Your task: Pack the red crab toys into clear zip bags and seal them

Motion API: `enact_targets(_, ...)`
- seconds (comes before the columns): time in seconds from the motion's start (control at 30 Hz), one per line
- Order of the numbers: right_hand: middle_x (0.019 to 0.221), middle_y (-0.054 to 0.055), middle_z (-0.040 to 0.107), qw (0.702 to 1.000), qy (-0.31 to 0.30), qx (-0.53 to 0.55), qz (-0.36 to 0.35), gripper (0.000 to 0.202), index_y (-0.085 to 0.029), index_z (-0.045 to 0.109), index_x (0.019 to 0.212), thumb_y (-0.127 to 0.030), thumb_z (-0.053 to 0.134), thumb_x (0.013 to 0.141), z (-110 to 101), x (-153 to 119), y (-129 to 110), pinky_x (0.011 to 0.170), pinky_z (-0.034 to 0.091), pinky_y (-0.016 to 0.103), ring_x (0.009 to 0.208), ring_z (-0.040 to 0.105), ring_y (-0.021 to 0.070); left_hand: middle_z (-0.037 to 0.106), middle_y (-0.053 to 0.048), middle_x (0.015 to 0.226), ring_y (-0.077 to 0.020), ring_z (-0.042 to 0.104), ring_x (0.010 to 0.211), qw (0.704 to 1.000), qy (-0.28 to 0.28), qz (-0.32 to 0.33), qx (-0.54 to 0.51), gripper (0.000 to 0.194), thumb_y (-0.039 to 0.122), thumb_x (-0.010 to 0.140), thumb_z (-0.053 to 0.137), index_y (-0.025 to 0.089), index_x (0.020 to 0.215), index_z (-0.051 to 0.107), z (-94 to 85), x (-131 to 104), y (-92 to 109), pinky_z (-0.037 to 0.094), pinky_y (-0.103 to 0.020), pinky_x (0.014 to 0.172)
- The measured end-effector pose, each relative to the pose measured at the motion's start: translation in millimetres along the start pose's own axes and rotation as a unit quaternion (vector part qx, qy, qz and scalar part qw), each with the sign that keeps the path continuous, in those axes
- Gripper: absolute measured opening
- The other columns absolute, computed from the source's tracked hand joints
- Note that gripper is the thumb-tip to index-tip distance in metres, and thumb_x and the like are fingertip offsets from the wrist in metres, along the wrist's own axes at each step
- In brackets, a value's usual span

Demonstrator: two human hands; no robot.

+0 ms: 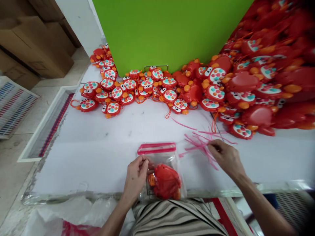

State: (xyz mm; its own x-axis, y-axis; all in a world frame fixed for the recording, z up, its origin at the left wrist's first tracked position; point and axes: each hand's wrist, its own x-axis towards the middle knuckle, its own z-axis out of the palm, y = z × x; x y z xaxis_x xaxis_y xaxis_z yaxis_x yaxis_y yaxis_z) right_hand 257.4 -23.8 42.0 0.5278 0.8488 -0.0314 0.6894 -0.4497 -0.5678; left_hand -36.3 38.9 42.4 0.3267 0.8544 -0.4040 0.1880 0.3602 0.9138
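Note:
Before me on the white table lies a clear plastic bag (171,159) with a pink top strip. Inside it is a red toy (167,182) with orange parts, seen through the plastic. My left hand (137,175) is closed on the bag's left edge, thumb against fingers. To the right, several thin pink plastic strips (198,146) lie crossed in a loose heap. My right hand (227,159) is over the heap's right side, fingertips pinched on a pink strip; how many strips it grips is hidden.
Red crab-like toys (169,95) with dotted white panels line the back of the table and pile high at right (258,85). Behind them stands a green panel (167,32). At left are a white crate (14,105) and cardboard boxes (36,46). White plastic sacking (73,213) hangs below the front edge.

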Motion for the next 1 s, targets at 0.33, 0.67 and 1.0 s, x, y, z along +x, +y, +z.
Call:
enact_targets(0.33,0.067,0.006,0.067,0.983,-0.060,-0.145,0.093,0.030,-0.023,0.061,0.075,-0.048,0.046,0.072,-28,-28,51,0.060,0.042,0.035,0.064,0.061,0.0247,0.069,-0.005,0.082,-0.0188,0.067,0.077,0.999,-0.006,-0.035,-0.040,0.019,0.035,0.078,0.055,0.016,0.079,0.058,-2.6,3,-5,0.054,-0.026,0.064)
enact_targets(0.67,0.079,0.008,0.068,0.996,-0.064,-0.058,-0.006,0.042,-0.021,0.065,0.097,-0.052,0.054,0.071,-50,-29,18,0.050,0.045,0.031,0.054,0.058,0.0188,0.070,-0.004,0.078,-0.0178,0.067,0.073,0.996,-0.016,-0.054,-0.068,0.018,0.034,0.077,0.057,0.016,0.080,0.055,-3.1,4,-5,0.054,-0.027,0.064)
enact_targets(1.0,0.071,0.002,0.065,0.924,-0.299,0.236,-0.022,0.023,-0.015,0.065,0.081,-0.036,0.065,0.071,48,-14,-62,0.060,0.047,0.027,0.065,0.059,0.0151,0.070,-0.004,0.078,-0.0182,0.068,0.074,0.996,-0.018,-0.054,-0.070,0.018,0.034,0.077,0.056,0.017,0.077,0.054,-3.0,3,-4,0.054,-0.028,0.065)
